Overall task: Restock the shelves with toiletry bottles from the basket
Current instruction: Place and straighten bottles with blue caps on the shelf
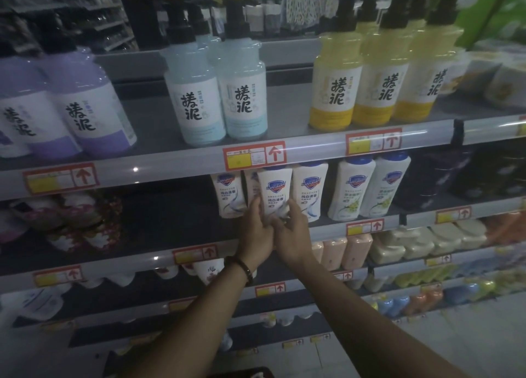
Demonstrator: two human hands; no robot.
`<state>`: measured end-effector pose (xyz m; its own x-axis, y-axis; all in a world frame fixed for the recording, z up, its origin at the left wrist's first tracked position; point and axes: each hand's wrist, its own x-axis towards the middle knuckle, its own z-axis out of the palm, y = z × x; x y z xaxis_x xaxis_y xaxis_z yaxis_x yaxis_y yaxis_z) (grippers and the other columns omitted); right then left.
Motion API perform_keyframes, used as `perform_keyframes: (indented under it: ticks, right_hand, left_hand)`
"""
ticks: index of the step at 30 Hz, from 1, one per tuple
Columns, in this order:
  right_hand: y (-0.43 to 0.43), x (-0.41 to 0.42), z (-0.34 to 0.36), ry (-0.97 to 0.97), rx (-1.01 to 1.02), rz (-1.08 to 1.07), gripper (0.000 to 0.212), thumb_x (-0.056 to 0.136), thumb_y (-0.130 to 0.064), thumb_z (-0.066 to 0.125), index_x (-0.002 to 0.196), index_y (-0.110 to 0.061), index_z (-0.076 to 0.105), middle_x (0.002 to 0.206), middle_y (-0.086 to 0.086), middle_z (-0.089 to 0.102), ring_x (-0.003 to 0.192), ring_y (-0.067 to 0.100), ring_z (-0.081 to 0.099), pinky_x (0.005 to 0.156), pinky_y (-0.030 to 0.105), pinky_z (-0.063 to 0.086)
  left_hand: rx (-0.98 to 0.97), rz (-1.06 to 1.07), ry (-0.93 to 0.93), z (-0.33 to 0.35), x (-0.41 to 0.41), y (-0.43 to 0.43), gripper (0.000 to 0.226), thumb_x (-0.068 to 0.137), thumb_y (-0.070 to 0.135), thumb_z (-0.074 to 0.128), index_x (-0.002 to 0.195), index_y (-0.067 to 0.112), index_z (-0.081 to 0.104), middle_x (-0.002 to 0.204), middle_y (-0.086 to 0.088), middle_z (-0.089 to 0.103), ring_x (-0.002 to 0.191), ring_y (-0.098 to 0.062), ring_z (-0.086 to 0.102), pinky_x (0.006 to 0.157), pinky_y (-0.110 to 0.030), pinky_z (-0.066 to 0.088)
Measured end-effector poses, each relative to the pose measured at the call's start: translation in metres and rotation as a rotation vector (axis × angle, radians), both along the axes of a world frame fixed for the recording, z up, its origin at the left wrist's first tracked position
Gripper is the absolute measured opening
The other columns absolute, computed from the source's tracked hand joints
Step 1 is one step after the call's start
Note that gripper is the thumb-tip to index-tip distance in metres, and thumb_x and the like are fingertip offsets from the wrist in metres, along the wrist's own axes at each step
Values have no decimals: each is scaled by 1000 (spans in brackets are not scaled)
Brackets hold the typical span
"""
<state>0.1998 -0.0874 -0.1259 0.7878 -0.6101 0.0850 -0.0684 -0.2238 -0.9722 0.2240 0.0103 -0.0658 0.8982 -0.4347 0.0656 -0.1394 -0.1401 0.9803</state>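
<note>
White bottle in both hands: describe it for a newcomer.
Go to the grey second shelf down, below the pale blue pump bottles. In its row of white blue-capped bottles, the white plastic shield-logo bottle sits foremost, gripped low by the left hand and right hand.

"搓泥" on purple, blue and yellow pump bottles; "Safeguard" and "纯白清香" on white bottles below; red up-arrows on price tags, small print illegible
</note>
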Motion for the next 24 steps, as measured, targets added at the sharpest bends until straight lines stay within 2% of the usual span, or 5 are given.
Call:
perform_keyframes:
  ticks: [5, 11, 14, 18, 24]
  right_hand:
    - [1, -4, 0, -8, 7, -8, 43, 95, -47, 63, 136, -39, 53, 133, 3, 61, 122, 18, 64, 97, 51, 60]
    - [-1, -11, -4, 25, -43, -38, 44, 94, -51, 69, 133, -33, 58, 128, -2, 66, 120, 19, 64, 93, 51, 61]
    - [12, -30, 25, 16, -46, -102, 38, 95, -31, 70, 131, -21, 59, 125, 1, 65, 114, 17, 63, 92, 33, 56]
    - [27, -49, 33, 41, -65, -129, 35, 101, -19, 66, 135, -13, 57, 123, 3, 62, 102, 3, 59, 73, -1, 40]
    - [53, -61, 35, -8, -38, -77, 28, 101, -16, 66, 129, -14, 63, 117, -2, 70, 105, 6, 65, 84, 10, 48]
  left_hand:
    - [-16, -17, -12, 3, -3, 2, 46, 103, 18, 65, 136, 46, 50, 140, 9, 66, 129, -9, 63, 106, -42, 57]
    - [-32, -15, 5, 2, -4, 17, 44, 104, 9, 61, 142, 29, 54, 135, 13, 66, 126, -8, 64, 94, -28, 58]
    - [-14, 5, 14, 2, -4, 26, 46, 104, 1, 56, 141, 27, 53, 125, 20, 62, 118, 2, 62, 79, -12, 54]
    - [29, 39, -28, -4, -7, 41, 46, 102, -2, 57, 142, 20, 55, 128, 11, 62, 109, 8, 60, 82, -10, 52]
    - [28, 92, -56, -16, -12, 72, 33, 102, 4, 60, 132, 18, 60, 122, 4, 67, 111, -3, 64, 82, -7, 50]
